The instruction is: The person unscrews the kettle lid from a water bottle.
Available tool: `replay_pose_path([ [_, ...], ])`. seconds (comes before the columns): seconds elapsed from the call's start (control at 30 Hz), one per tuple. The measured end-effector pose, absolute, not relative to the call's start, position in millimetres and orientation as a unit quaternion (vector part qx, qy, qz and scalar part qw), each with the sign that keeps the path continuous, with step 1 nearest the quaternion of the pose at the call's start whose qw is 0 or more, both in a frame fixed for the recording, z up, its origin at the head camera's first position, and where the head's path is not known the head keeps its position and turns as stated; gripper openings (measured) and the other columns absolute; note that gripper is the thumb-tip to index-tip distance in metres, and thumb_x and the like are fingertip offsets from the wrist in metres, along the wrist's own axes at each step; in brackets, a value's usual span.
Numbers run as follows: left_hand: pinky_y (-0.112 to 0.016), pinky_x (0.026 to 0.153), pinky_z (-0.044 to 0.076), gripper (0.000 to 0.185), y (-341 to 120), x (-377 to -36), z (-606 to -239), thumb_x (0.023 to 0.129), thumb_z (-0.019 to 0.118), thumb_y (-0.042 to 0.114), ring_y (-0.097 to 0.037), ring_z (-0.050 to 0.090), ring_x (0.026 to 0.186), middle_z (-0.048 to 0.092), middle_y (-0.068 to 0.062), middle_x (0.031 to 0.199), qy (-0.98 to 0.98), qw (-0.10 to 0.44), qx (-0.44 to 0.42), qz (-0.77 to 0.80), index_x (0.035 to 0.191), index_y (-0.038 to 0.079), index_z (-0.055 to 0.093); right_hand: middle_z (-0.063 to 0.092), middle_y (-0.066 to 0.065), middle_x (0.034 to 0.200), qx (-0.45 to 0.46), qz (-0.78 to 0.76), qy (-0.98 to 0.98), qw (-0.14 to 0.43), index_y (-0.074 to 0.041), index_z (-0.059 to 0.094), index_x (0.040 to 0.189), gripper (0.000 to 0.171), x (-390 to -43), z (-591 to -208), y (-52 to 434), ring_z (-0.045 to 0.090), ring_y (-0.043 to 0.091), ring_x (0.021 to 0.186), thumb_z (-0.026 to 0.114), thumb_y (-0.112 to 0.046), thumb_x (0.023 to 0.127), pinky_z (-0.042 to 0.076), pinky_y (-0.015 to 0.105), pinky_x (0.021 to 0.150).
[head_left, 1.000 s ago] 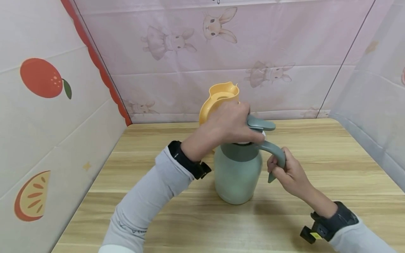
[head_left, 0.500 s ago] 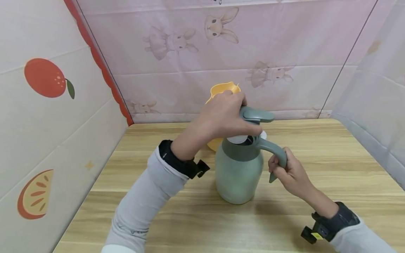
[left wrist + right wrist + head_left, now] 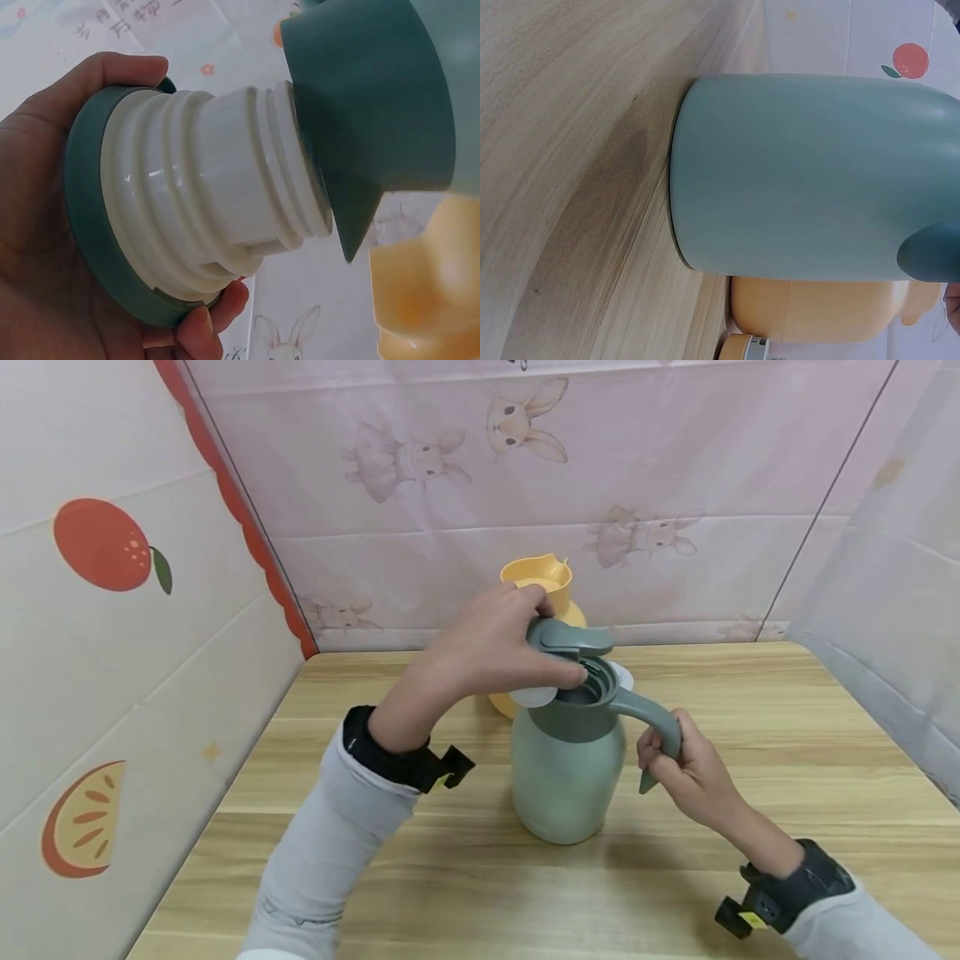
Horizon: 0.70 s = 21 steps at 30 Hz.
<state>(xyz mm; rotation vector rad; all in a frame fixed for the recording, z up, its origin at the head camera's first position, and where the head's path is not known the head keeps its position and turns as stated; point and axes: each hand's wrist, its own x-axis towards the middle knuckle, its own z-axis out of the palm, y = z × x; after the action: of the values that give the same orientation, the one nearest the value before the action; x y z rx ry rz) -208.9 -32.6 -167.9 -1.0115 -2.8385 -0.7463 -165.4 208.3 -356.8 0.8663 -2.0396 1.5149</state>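
A pale green thermos jug (image 3: 567,781) stands upright on the wooden table, its dark green mouth (image 3: 602,681) uncovered. My left hand (image 3: 483,647) grips the jug's green lid (image 3: 573,638) by its rim, thumb on one side and fingers on the other. In the left wrist view the lid's white ribbed stopper (image 3: 214,172) is out, its end close to the jug's spouted neck (image 3: 375,97). My right hand (image 3: 693,777) has its fingers curled round the jug's handle (image 3: 651,717). The jug's body (image 3: 802,176) fills much of the right wrist view, its base on the table.
Close behind the green jug stands a yellow jug (image 3: 542,573) with an open-topped spout. A white rounded thing (image 3: 622,676) shows partly behind the green jug's neck. In the right wrist view a small yellow-and-white cylinder (image 3: 739,347) stands on the table (image 3: 570,150). Printed cloth walls surround the table.
My left hand has lifted the lid with its stopper out of the jug's mouth and carried it left. The mouth now shows. My right hand keeps holding the handle.
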Motion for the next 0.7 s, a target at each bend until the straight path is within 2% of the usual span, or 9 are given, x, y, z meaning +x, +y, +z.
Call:
replay_pose_path([
  [0.13, -0.027, 0.062, 0.04, 0.053, -43, -207, -169, 0.07, 0.074, 0.041, -0.015, 0.048, 0.08, 0.054, -0.001, 0.091, -0.917, 0.008, -0.315, -0.243, 0.107, 0.008, 0.055, 0.052, 0.007, 0.077, 0.313, 0.547, -0.741, 0.229, 0.005, 0.042, 0.086, 0.02, -165, -357, 208, 0.049, 0.014, 0.065, 0.036, 0.022, 0.077, 0.042, 0.024, 0.051],
  [0.4, -0.03, 0.067, 0.041, 0.056, -68, -207, -176, 0.067, 0.077, 0.042, -0.016, 0.049, 0.084, 0.055, -0.001, 0.095, -0.909, 0.018, -0.32, -0.267, 0.106, 0.008, 0.057, 0.052, 0.007, 0.076, 0.31, 0.546, -0.743, 0.231, 0.006, 0.042, 0.086, 0.019, -165, -357, 207, 0.05, 0.014, 0.065, 0.036, 0.022, 0.077, 0.042, 0.023, 0.052],
  [0.57, -0.032, 0.063, 0.042, 0.053, -81, -210, -181, 0.068, 0.076, 0.038, -0.018, 0.05, 0.08, 0.056, -0.003, 0.091, -0.903, 0.008, -0.317, -0.289, 0.107, 0.007, 0.057, 0.052, 0.008, 0.076, 0.307, 0.544, -0.746, 0.232, 0.006, 0.042, 0.086, 0.019, -165, -356, 207, 0.05, 0.014, 0.066, 0.036, 0.021, 0.077, 0.042, 0.024, 0.052],
  [0.7, -0.033, 0.059, 0.042, 0.047, -88, -215, -188, 0.068, 0.077, 0.034, -0.019, 0.051, 0.075, 0.057, -0.004, 0.085, -0.898, -0.003, -0.321, -0.301, 0.101, 0.006, 0.059, 0.052, 0.008, 0.076, 0.308, 0.543, -0.746, 0.233, 0.006, 0.042, 0.086, 0.019, -165, -357, 207, 0.05, 0.014, 0.066, 0.036, 0.022, 0.077, 0.042, 0.024, 0.052],
])
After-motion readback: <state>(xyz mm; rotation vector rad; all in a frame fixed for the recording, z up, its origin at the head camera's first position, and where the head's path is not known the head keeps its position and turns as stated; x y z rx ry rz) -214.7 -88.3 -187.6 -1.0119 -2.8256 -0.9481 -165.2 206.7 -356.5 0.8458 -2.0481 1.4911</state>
